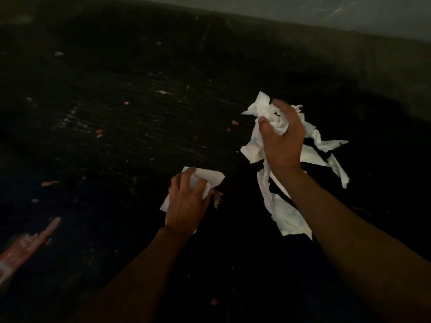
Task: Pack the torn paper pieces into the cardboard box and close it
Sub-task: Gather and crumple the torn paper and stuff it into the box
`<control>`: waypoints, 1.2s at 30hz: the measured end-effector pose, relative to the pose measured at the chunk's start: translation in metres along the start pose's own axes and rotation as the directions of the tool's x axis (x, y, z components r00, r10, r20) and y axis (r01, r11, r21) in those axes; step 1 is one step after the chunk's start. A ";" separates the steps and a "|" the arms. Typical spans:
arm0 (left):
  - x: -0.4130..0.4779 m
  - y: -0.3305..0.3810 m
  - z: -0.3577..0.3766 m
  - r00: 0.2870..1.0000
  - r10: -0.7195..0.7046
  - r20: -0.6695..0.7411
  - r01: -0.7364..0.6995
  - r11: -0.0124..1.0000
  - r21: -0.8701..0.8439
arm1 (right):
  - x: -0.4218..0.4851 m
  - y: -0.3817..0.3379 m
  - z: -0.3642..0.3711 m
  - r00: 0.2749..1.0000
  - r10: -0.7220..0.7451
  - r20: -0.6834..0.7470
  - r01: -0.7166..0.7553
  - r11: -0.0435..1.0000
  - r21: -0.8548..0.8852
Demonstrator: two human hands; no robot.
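My right hand [283, 138] is clenched on a loose paper wad [275, 122] at center right, left hand [186, 206] clamped on a scrap [210, 177] — light, limp stuff, best gripped by the bunched middle.

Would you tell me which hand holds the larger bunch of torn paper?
The right hand: its paper bunch trails long strips past the wrist, while the left hand grips only a small folded piece.
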State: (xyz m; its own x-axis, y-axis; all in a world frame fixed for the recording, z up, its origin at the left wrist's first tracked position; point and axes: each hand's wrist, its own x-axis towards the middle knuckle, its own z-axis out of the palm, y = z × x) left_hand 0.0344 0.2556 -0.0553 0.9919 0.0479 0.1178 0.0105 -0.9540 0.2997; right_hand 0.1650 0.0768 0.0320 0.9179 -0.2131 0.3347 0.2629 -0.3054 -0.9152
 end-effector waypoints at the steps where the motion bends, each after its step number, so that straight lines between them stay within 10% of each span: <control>1: 0.001 0.002 0.002 0.999 0.034 0.012 -0.034 0.999 -0.028 | -0.002 0.001 -0.002 1.000 0.015 -0.001 -0.015 1.000 0.026; 8: 0.001 0.074 -0.027 0.983 -0.146 0.108 0.181 0.839 -0.513 | 0.000 -0.001 -0.020 0.995 0.072 -0.071 -0.066 0.994 0.093; 13: -0.009 0.127 -0.012 0.997 0.065 0.050 -0.045 0.946 -0.322 | 0.002 0.002 -0.037 0.993 0.057 -0.103 -0.049 0.996 0.078; 18: 0.007 0.154 0.020 0.897 0.065 0.437 -0.023 0.995 -0.100 | -0.001 0.006 -0.055 0.991 0.056 -0.118 -0.047 0.996 0.073; 30: 0.006 0.122 -0.018 0.974 -0.035 0.225 0.116 0.926 -0.360 | -0.050 0.038 -0.121 0.970 0.089 0.227 -0.033 0.971 -0.238; 36: 0.003 0.110 -0.055 0.996 0.079 0.041 -0.048 0.866 -0.498 | -0.076 0.022 -0.135 0.938 0.048 0.342 0.021 0.980 -0.196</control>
State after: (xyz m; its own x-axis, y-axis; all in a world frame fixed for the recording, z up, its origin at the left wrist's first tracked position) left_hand 0.0311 0.1673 0.0299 0.9940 -0.0398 0.1017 -0.1015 -0.6806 0.7256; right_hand 0.0607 -0.0391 0.0170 0.9758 0.1028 0.1931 0.2187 -0.4854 -0.8465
